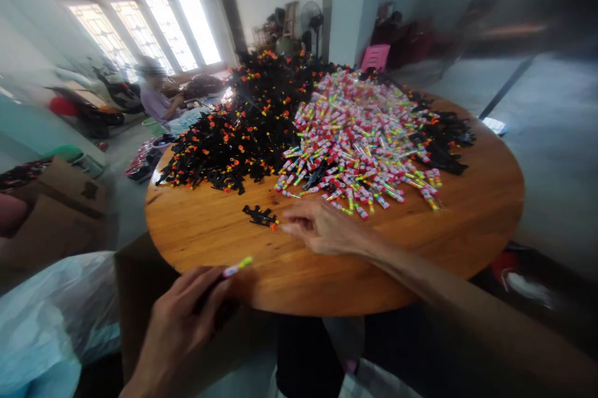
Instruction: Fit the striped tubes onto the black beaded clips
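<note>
Near the table's front edge, my left hand (187,311) is closed around a small candy tube (238,267). The tube has a pink and white wrapper and a yellow-green end that sticks out past the fingertips. A black toy gun (260,216) with an orange tip lies on the wooden table (317,286). Just right of that tip is my right hand (322,227), its thumb and forefinger curved and a little apart. These fingertips are blurred, and nothing shows between them.
Behind my hands lie a large heap of candy tubes (359,136) and a wide pile of black toy guns (233,130) with orange and yellow parts. Cardboard boxes (65,211) and a plastic bag (60,317) are at left. Another person (159,96) sits near the windows.
</note>
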`<action>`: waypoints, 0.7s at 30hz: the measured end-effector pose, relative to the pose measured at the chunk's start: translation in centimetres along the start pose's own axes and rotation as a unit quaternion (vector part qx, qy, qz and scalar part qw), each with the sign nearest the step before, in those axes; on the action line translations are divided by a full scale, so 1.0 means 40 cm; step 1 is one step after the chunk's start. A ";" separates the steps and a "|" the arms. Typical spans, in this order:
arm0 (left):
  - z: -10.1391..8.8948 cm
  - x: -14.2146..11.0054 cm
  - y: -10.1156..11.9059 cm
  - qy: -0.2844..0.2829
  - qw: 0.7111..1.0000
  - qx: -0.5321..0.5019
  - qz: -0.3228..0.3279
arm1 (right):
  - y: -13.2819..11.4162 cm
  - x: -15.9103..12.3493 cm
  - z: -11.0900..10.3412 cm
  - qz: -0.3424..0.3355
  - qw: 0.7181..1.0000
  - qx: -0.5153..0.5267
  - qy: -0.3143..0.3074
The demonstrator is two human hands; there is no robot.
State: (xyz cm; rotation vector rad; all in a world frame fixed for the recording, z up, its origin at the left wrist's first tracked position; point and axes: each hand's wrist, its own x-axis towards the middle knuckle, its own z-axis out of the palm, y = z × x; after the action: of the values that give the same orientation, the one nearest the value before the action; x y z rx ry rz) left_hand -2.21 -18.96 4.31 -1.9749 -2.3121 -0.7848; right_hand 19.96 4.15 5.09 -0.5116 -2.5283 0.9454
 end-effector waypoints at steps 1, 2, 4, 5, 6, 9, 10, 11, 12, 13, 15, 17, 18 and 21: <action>-0.029 -0.031 -0.044 0.024 0.997 0.044 -0.058 | 0.008 0.027 -0.002 0.003 0.995 -0.096 0.027; -0.055 -0.058 -0.088 0.039 0.989 0.096 -0.107 | 0.020 0.053 -0.001 0.007 0.983 -0.178 0.041; -0.091 -0.089 -0.162 0.029 0.967 0.196 -0.158 | 0.049 0.099 0.014 0.008 0.957 -0.288 0.042; -0.096 -0.090 -0.185 0.021 0.957 0.238 -0.165 | 0.064 0.118 0.026 0.004 0.947 -0.320 0.033; -0.093 -0.080 -0.195 0.016 0.949 0.271 -0.164 | 0.078 0.133 0.039 -0.002 0.939 -0.342 0.025; -0.042 0.012 -0.150 0.023 0.942 0.301 -0.145 | 0.110 0.157 0.072 -0.004 0.929 -0.371 0.009; -0.017 0.059 -0.118 0.012 0.947 0.289 -0.142 | 0.118 0.159 0.079 0.000 0.930 -0.368 0.006; 0.008 0.110 -0.084 -0.011 0.951 0.270 -0.148 | 0.125 0.158 0.085 0.003 0.932 -0.363 0.004; 0.033 0.162 -0.050 -0.040 0.951 0.257 -0.167 | 0.131 0.155 0.088 0.005 0.934 -0.356 0.002; 0.055 0.210 -0.019 -0.069 0.950 0.245 -0.182 | 0.136 0.148 0.091 0.005 0.937 -0.350 0.000; 0.092 0.291 0.029 -0.077 0.941 0.236 -0.229 | 0.144 0.128 0.093 0.000 0.939 -0.344 -0.003; 0.117 0.345 0.059 -0.094 0.938 0.226 -0.247 | 0.144 0.101 0.094 -0.004 0.938 -0.346 -0.004; 0.127 0.363 0.068 -0.107 0.938 0.220 -0.244 | 0.142 0.088 0.095 0.001 0.938 -0.346 -0.001; 0.147 0.395 0.084 -0.139 0.946 0.199 -0.217 | 0.127 0.058 0.095 0.026 0.940 -0.340 0.010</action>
State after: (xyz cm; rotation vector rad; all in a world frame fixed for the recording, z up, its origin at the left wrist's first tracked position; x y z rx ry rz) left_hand -0.57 -1.86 5.36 -1.5061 -2.8274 -0.0073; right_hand 17.18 6.75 -0.50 -0.7745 -2.7902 0.0413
